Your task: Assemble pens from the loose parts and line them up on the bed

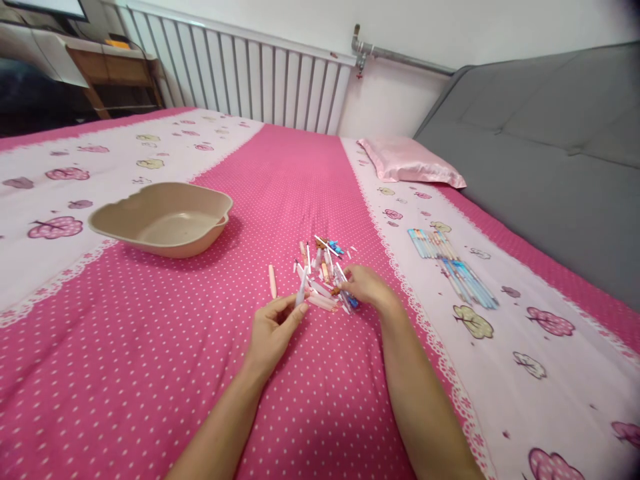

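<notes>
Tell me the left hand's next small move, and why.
Probably lay the slim, pale lilac pen-like stick in the left hand beside the lone pale pink stick. That pink stick lies close to the hand, apart from the jumbled multicoloured pile, and the slim blue-and-pale sticks at right lie side by side in two groups.

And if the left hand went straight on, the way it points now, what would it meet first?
Most likely the pile of pens, just ahead of the left hand. The pale pen it holds would probably touch first, though depth is hard to judge from this one view.
</notes>
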A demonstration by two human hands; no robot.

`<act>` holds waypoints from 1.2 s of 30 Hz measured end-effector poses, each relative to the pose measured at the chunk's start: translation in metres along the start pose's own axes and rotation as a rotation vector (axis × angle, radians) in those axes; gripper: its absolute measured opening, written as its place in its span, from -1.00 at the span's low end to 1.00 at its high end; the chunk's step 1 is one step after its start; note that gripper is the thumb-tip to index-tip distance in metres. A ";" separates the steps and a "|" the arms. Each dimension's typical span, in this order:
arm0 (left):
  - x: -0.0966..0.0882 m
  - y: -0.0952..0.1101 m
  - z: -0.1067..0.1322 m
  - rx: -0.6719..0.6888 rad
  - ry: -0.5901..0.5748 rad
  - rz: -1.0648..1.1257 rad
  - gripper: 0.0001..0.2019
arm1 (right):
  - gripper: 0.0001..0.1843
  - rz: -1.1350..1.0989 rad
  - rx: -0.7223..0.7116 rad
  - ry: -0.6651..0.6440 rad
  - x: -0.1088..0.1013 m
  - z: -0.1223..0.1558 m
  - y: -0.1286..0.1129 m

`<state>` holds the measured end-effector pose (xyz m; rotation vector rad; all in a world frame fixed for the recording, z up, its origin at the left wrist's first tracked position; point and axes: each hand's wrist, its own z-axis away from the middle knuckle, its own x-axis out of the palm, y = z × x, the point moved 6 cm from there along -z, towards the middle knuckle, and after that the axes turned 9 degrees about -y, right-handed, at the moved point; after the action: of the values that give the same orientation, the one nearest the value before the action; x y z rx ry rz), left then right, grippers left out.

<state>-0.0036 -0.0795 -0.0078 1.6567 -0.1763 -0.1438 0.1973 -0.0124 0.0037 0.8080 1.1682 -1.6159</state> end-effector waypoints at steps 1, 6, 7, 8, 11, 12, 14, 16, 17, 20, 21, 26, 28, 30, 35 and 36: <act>0.000 0.000 0.000 0.000 -0.002 0.012 -0.69 | -0.70 -0.010 0.003 0.005 0.000 0.000 0.000; 0.001 0.000 -0.001 -0.003 -0.010 0.055 -0.69 | -0.59 -0.050 0.050 0.077 -0.004 0.000 0.000; 0.001 0.000 -0.001 -0.002 -0.009 0.062 -0.70 | -0.57 -0.051 0.064 0.089 -0.005 0.001 0.000; 0.001 0.000 -0.001 -0.001 -0.007 0.069 -0.70 | -0.58 -0.048 0.077 0.097 -0.006 0.002 -0.001; 0.001 0.000 -0.001 -0.007 0.003 0.071 -0.69 | -0.65 -0.032 0.096 0.111 -0.008 0.004 -0.003; 0.000 0.000 0.000 -0.012 0.007 0.069 -0.68 | -0.67 -0.027 0.100 0.115 -0.009 0.005 -0.004; 0.000 0.000 0.000 -0.019 0.013 0.063 -0.65 | -0.68 -0.018 0.110 0.118 -0.009 0.006 -0.004; -0.001 -0.001 0.000 -0.022 0.020 0.063 -0.63 | -0.68 -0.010 0.122 0.117 -0.008 0.006 -0.004; -0.001 -0.001 0.000 -0.024 0.021 0.064 -0.62 | -0.68 -0.005 0.128 0.116 -0.008 0.006 -0.003; 0.000 -0.002 -0.001 -0.027 0.020 0.070 -0.63 | -0.67 0.007 0.147 0.122 -0.007 0.005 -0.001; 0.000 -0.002 -0.001 -0.027 0.019 0.073 -0.63 | -0.67 0.010 0.153 0.125 -0.008 0.005 0.000; 0.001 -0.002 -0.002 -0.016 0.013 0.077 -0.65 | -0.67 0.014 0.165 0.146 -0.008 0.003 0.002; 0.000 -0.001 -0.002 -0.015 0.006 0.069 -0.66 | -0.68 0.010 0.164 0.158 -0.008 0.003 0.002; 0.000 0.000 -0.001 -0.019 0.003 0.064 -0.67 | -0.69 0.004 0.155 0.179 -0.008 0.003 0.002; 0.000 -0.002 -0.001 -0.017 -0.004 0.067 -0.66 | -0.68 -0.008 0.051 0.262 -0.009 0.001 -0.006; 0.000 -0.002 -0.001 -0.015 -0.006 0.066 -0.67 | -0.68 -0.008 0.016 0.279 -0.009 0.000 -0.008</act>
<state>-0.0028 -0.0780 -0.0101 1.6340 -0.2338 -0.1002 0.1924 -0.0088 0.0141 1.0658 1.3549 -1.5549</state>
